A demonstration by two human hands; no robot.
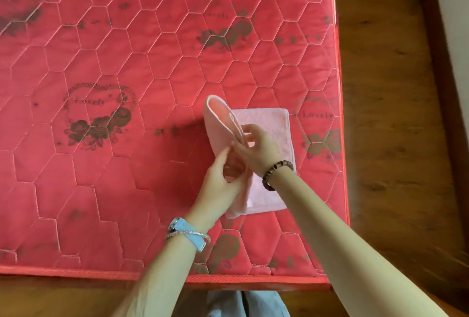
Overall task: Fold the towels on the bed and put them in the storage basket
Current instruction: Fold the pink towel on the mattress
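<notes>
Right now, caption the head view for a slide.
Left hand and right hand fold a pink towel on the red mattress.

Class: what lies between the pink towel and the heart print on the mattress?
Head view: only bare red mattress, with small dark printed marks, between towel and heart print.

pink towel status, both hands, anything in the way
Both on it: left hand and right hand grip pink towel, left side lifted mid-fold. Rest lies flat on red mattress. No basket in view, nothing blocking.
</notes>
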